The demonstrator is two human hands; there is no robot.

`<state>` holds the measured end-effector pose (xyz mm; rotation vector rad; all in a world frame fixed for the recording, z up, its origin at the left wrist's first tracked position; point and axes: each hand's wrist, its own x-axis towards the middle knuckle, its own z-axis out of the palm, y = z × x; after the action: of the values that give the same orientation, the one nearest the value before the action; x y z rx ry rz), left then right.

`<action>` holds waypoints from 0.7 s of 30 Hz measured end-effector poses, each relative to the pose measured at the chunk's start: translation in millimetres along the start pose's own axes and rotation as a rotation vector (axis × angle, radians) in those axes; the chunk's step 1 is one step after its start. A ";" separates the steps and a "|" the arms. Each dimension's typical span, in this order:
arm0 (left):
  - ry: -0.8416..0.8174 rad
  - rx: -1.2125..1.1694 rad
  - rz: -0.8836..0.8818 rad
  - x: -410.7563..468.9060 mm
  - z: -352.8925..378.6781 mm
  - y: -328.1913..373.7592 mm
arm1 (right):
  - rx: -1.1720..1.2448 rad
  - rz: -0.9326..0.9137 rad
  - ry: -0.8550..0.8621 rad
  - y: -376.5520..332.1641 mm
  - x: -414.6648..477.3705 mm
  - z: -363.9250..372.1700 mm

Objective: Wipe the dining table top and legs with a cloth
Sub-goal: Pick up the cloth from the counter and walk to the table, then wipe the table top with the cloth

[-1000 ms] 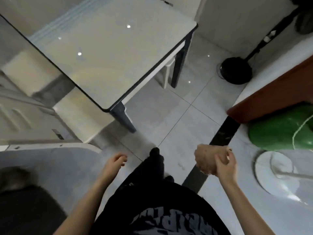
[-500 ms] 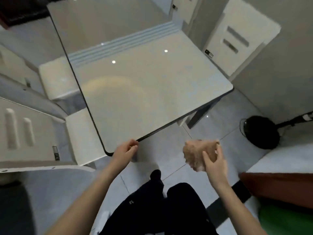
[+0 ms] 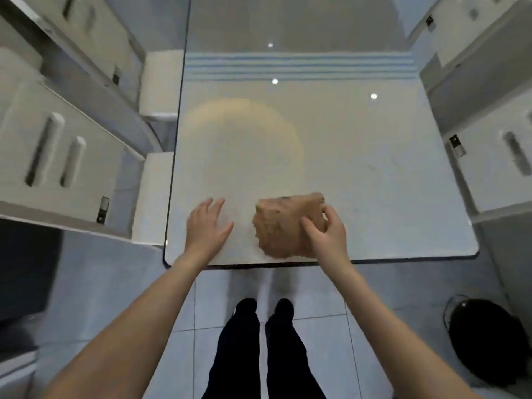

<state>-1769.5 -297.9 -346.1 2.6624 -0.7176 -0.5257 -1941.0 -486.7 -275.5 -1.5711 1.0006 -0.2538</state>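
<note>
a: starting on the top, i'd say. the right hand has its fingers curled round the bunched cloth, which is at the desk's near edge, about midway along it.
b: is it down on the desk yet?
a: can't tell; touching or just above. the left hand is beside it, toward the desk's left corner, fingers straight and spread, palm down, holding nothing.
b: so what does the next move want?
a: press the cloth flat and sweep it from the near edge toward the far side, lane by lane, with the left hand bracing. the legs come later, i'd guess; they're hidden under the desk now.
b: and against half a second back?
a: then the stance was off the desk's corner, the cloth held clear of the desk over the floor, the left hand at the corner's rim. now the near edge is faced square, and both hands have come in over the top.
</note>
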 end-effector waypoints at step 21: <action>0.113 0.218 0.198 48.5 26.5 -78.8 | -1.174 -1.085 -0.529 63.3 158.1 75.7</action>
<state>-1709.6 -265.1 -413.8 2.7480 -1.0432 -0.2541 -1824.2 -541.5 -410.0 -2.9386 -0.3558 0.0769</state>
